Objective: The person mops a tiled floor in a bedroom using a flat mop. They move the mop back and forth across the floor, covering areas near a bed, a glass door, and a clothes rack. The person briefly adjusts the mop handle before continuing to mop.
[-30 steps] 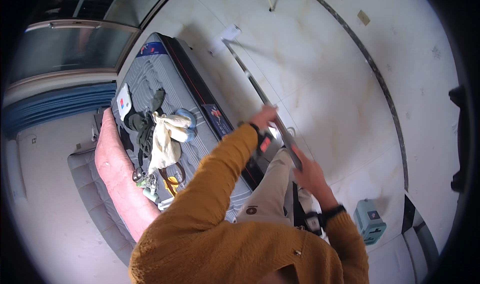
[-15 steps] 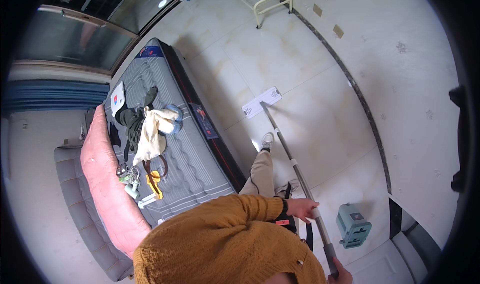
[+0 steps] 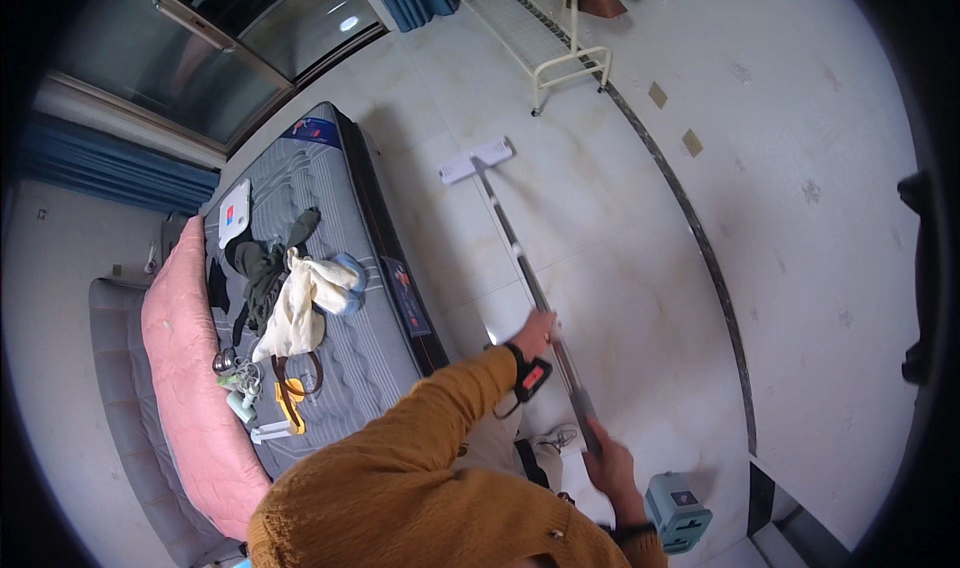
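Note:
A flat mop (image 3: pixel 521 259) slants across the tiled floor, its white rectangular head (image 3: pixel 460 170) lying flat near the far part of the mattress. My left hand (image 3: pixel 537 336) is closed around the middle of the pole, with the arm stretched forward. Nearer to me, my right hand (image 3: pixel 612 465) grips the thick grey upper end. A dark strap with a red-marked device (image 3: pixel 535 379) sits at my left wrist.
A striped grey mattress (image 3: pixel 365 218) stands at the left, bearing clothes (image 3: pixel 295 313), a yellow-handled tool (image 3: pixel 290 406) and a pink quilt (image 3: pixel 180 368). A teal bucket (image 3: pixel 680 513) is near my right. A cream wheeled rack (image 3: pixel 572 68) stands far ahead.
The mop head has slid away from me and leftward along the floor. Both my hands have moved forward and left with the pole, and my left arm is stretched further out.

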The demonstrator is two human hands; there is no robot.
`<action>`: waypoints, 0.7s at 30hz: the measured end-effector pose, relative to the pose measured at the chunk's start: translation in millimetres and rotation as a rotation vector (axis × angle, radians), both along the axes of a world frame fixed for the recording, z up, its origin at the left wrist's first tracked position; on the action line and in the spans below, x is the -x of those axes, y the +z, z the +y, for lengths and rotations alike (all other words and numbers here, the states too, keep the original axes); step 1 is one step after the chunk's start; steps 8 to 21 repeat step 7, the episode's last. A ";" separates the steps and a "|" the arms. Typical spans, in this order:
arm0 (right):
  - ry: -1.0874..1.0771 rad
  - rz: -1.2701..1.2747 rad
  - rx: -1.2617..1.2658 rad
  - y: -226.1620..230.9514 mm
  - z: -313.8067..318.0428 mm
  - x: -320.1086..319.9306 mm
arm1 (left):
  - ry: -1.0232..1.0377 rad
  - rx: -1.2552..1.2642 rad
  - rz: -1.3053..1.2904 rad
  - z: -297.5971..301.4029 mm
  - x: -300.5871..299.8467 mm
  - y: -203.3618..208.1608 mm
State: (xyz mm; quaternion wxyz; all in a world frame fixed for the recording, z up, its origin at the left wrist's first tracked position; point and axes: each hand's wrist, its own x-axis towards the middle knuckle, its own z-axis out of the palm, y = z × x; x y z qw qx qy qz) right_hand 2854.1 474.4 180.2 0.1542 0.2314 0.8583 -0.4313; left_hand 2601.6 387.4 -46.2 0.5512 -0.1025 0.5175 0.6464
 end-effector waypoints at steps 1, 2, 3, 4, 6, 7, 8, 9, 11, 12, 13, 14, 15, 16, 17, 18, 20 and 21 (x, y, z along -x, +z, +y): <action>0.028 0.016 -0.037 -14.7 5.5 38.2 | 0.230 0.239 0.040 15.7 24.8 2.9; 0.047 0.057 -0.074 -26.9 9.5 75.7 | 0.182 0.237 0.128 16.7 55.2 8.0; 0.043 0.075 -0.053 -35.9 12.6 109.7 | 0.093 0.363 0.120 27.3 87.8 12.8; 0.034 0.080 -0.069 -43.9 13.4 143.6 | 0.102 0.386 0.179 33.1 109.2 18.8; 0.023 0.080 -0.078 -52.3 11.7 200.6 | 0.052 0.449 0.236 38.9 141.4 30.3; 0.002 0.035 -0.009 -52.2 11.2 220.1 | 0.085 0.454 0.170 41.0 154.8 35.7; 0.002 0.035 -0.009 -52.2 11.2 220.1 | 0.085 0.454 0.170 41.0 154.8 35.7; 0.002 0.035 -0.009 -52.2 11.2 220.1 | 0.085 0.454 0.170 41.0 154.8 35.7; 0.002 0.035 -0.009 -52.2 11.2 220.1 | 0.085 0.454 0.170 41.0 154.8 35.7; 0.002 0.035 -0.009 -52.2 11.2 220.1 | 0.085 0.454 0.170 41.0 154.8 35.7; 0.002 0.035 -0.009 -52.2 11.2 220.1 | 0.085 0.454 0.170 41.0 154.8 35.7; 0.002 0.035 -0.009 -52.2 11.2 220.1 | 0.085 0.454 0.170 41.0 154.8 35.7; 0.002 0.035 -0.009 -52.2 11.2 220.1 | 0.085 0.454 0.170 41.0 154.8 35.7; 0.002 0.035 -0.009 -52.2 11.2 220.1 | 0.085 0.454 0.170 41.0 154.8 35.7; 0.002 0.035 -0.009 -52.2 11.2 220.1 | 0.085 0.454 0.170 41.0 154.8 35.7; 0.002 0.035 -0.009 -52.2 11.2 220.1 | 0.085 0.454 0.170 41.0 154.8 35.7; 0.002 0.035 -0.009 -52.2 11.2 220.1 | 0.085 0.454 0.170 41.0 154.8 35.7; 0.002 0.035 -0.009 -52.2 11.2 220.1 | 0.085 0.454 0.170 41.0 154.8 35.7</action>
